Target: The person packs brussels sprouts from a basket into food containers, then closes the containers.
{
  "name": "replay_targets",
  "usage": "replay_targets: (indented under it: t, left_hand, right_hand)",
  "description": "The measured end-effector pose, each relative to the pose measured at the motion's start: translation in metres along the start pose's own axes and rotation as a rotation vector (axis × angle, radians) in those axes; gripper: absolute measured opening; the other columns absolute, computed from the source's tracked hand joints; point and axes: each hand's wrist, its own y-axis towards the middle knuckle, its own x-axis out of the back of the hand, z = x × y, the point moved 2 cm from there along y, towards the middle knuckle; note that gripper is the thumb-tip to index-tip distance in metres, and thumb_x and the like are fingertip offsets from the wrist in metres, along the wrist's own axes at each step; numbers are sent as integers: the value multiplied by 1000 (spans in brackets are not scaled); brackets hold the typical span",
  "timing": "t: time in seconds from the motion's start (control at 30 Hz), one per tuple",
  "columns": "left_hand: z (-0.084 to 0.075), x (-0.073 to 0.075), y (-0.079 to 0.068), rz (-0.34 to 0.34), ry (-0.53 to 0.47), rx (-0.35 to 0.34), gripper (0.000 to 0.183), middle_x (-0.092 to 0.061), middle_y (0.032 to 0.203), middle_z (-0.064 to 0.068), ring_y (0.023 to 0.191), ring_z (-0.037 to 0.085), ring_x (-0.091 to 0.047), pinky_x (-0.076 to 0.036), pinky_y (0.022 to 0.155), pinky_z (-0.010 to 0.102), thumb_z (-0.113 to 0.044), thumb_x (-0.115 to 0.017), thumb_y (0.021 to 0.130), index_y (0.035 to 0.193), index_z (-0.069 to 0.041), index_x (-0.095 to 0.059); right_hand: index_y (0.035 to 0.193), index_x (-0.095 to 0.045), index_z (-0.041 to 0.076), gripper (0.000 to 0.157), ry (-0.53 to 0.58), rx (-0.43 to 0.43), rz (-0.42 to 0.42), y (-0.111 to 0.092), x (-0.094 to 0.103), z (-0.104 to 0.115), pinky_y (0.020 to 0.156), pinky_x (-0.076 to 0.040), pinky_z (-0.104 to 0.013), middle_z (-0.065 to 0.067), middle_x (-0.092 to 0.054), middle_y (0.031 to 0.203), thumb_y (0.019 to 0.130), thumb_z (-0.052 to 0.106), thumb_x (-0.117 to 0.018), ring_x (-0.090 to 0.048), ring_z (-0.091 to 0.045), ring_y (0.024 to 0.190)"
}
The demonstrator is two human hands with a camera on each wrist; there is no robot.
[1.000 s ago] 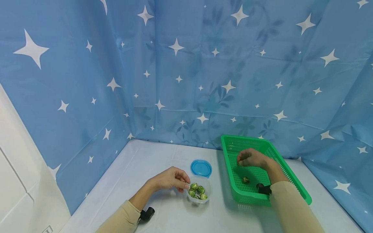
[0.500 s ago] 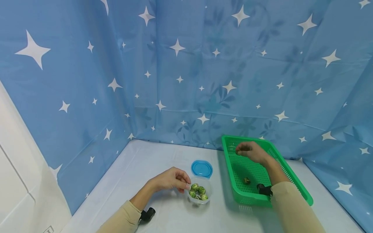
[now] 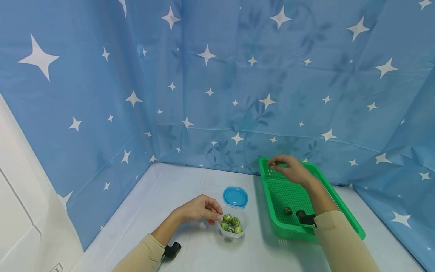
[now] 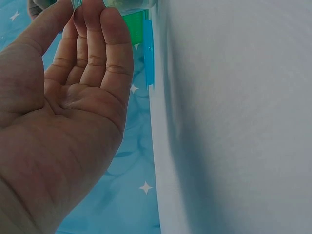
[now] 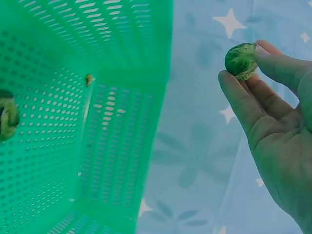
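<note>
My left hand point(image 3: 198, 209) pinches the left rim of a small clear plastic container point(image 3: 245, 223) between thumb and fingertips. Several green Brussels sprouts point(image 3: 234, 221) lie inside it. Over the far left corner of the green basket point(image 3: 266, 192), my right hand point(image 3: 293, 170) holds one Brussels sprout point(image 5: 241, 61) between thumb and fingers. In the right wrist view this sprout is beyond the basket's edge, raised above it. Another sprout point(image 3: 287, 210) sits on the basket floor. A small brownish bit point(image 5: 88, 79) shows in the basket in the right wrist view.
A blue lid point(image 3: 235, 196) is just behind the container on the white tablecloth point(image 3: 190, 177). The basket's tall perforated walls stand to the right. Behind everything hangs a blue curtain point(image 3: 217, 113) with white stars. A white panel point(image 3: 20, 196) is at the left.
My right hand has moved up and away toward the basket's far left corner, carrying the Brussels sprout. My left hand and the container have stayed in place.
</note>
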Motion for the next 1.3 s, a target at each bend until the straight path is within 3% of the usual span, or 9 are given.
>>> replay_targets:
  t: [0.23,0.5,0.83,1.0,1.3]
  left_hand:
    - [-1,0,-1,-3,-4,5,19,-76,90,1,74,16,-73,-64,76,38,-15,-79,93,108,-2,-76]
    - [0,0,1,-6,1,0,19,-77,91,2,75,17,-73,-64,76,39,-17,-80,93,107,-5,-77]
    - [1,0,1,-8,9,-2,25,-77,91,2,75,17,-73,-64,75,37,-17,-80,93,110,1,-75]
    - [1,0,1,-8,5,-2,20,-77,91,2,75,17,-73,-64,75,36,-17,-80,94,108,-3,-76]
    - [1,0,1,-3,5,1,18,-77,91,2,75,16,-73,-64,75,36,-16,-79,94,107,-5,-77]
  right_hand:
    - [123,-71,9,20,2,51,-67,1,-3,21,99,-55,-57,-14,-68,128,105,12,-62,-62,-39,124]
    - [120,-70,8,17,67,115,-140,-1,-9,43,95,-60,-45,-10,-66,123,105,10,-63,-65,-28,116]
    - [117,-69,4,17,141,239,-204,-12,-16,68,91,-58,-18,-12,-65,119,103,1,-62,-65,-17,110]
    - [118,-69,3,19,188,294,-218,-18,-21,74,90,-59,-19,-12,-64,122,102,-3,-62,-64,-10,111]
    - [120,-68,4,23,261,318,-233,-31,-31,79,85,-61,-23,-14,-63,125,101,-7,-61,-63,-9,112]
